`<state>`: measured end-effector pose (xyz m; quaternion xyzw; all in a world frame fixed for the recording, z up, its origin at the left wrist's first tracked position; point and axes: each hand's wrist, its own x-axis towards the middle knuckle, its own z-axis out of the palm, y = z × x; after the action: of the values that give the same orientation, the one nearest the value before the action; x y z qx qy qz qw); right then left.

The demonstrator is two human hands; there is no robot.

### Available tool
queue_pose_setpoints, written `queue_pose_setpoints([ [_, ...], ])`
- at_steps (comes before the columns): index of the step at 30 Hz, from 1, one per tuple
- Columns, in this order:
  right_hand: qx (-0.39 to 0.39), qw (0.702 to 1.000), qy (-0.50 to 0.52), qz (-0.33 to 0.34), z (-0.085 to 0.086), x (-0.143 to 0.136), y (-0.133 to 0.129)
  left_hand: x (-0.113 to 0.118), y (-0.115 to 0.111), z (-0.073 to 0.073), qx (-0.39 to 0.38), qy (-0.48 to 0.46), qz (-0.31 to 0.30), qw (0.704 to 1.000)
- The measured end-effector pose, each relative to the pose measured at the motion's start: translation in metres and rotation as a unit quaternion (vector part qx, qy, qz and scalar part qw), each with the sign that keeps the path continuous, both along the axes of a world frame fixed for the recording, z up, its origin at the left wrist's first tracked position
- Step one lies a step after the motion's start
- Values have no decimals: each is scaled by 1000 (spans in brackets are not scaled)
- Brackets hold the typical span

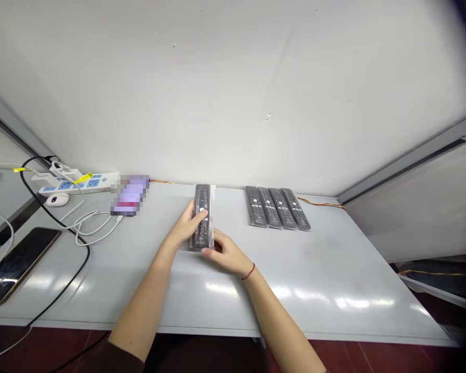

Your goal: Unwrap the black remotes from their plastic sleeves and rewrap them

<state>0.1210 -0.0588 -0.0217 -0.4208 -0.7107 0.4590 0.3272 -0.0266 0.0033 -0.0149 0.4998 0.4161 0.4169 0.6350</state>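
A black remote control (201, 228) in a clear plastic bag is upright in view, over the middle of the table. My left hand (186, 223) is closed around its left side, thumb lying across the buttons; the fingers beneath are hidden. At the bag's lower right corner my right hand (228, 254) is closed, with its thumb at the bottom edge and its fingers curled by the side. Further right, several more bagged remote controls (275, 208) lie side by side in a row near the wall.
On the left are a power strip (101, 181), a phone with a lit, blurred screen (131, 194), a white cable (97, 228), a small white device (57, 200) and a dark phone (21, 264). A black cable (72, 277) crosses the table's front edge. A white wall (233, 103) stands behind.
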Motion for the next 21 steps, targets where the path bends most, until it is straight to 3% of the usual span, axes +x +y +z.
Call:
queue_pose_setpoints([
  [5, -131, 979, 132, -81, -7, -2, 4, 12, -4, -5, 67, 10, -23, 997],
  [8, -114, 972, 170, -114, -12, 0, 7, 12, -5, -7, 90, 44, -39, 994],
  [13, -65, 974, 142, -165, -12, 9, 12, 4, -4, -12, 52, 108, -126, 985],
  [18, -36, 970, 157, -184, -11, 13, 14, 7, -5, -10, 78, 142, -73, 984],
  [21, -57, 961, 192, -191, -13, 14, 16, 14, -7, -7, 145, 203, -28, 968],
])
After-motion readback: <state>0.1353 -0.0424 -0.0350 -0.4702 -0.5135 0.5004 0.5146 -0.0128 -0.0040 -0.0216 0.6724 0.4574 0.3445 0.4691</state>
